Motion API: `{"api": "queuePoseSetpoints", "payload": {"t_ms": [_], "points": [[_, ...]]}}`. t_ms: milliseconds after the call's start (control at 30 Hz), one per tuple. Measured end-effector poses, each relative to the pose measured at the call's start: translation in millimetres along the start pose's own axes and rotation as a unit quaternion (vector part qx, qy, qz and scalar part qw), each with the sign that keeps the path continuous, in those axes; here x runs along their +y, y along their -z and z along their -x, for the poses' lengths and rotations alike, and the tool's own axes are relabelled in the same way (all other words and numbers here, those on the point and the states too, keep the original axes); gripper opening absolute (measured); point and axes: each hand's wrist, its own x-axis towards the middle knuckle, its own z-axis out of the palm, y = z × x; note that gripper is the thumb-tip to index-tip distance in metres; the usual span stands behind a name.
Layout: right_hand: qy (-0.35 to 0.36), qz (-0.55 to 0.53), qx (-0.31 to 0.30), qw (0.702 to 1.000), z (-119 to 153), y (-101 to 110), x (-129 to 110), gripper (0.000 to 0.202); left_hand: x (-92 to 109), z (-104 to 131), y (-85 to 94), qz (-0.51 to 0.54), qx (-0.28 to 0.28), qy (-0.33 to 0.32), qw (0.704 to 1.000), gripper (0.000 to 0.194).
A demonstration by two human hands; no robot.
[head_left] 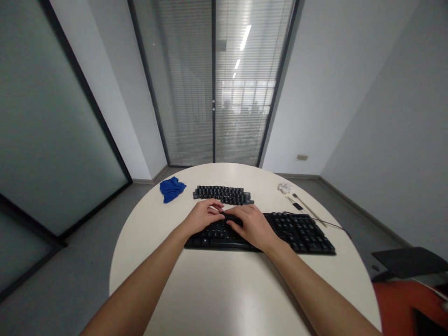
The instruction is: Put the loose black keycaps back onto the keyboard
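Observation:
A black keyboard [301,233] lies on the round table, long side toward me. My left hand [205,215] is over its upper left part, fingers bent and thumb close to the fingertips. My right hand [250,224] comes in from the other side, index finger and thumb curled over the keys. Both sets of fingertips meet near the keyboard's back edge. Something small and dark is at the fingertips; I cannot make out what it is. Just behind the hands, loose black keycaps [220,192] stand in several rows on the table.
A crumpled blue cloth [172,189] lies at the table's back left. Toward the back right are a crumpled white tissue [284,188], a small black-ended tool [297,206] and a thin wooden-handled brush [308,209]. The keyboard's cable [331,224] runs off the right edge, near a chair [402,303].

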Motion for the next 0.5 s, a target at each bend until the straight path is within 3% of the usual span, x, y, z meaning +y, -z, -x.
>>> {"api": "queuePoseSetpoints", "payload": {"t_ms": [500], "points": [[0.022, -0.039, 0.012, 0.999, -0.7, -2.4, 2.2, 0.018, 6.6, 3.0, -3.6, 0.057, -0.033, 0.049, 0.997, 0.040]]}}
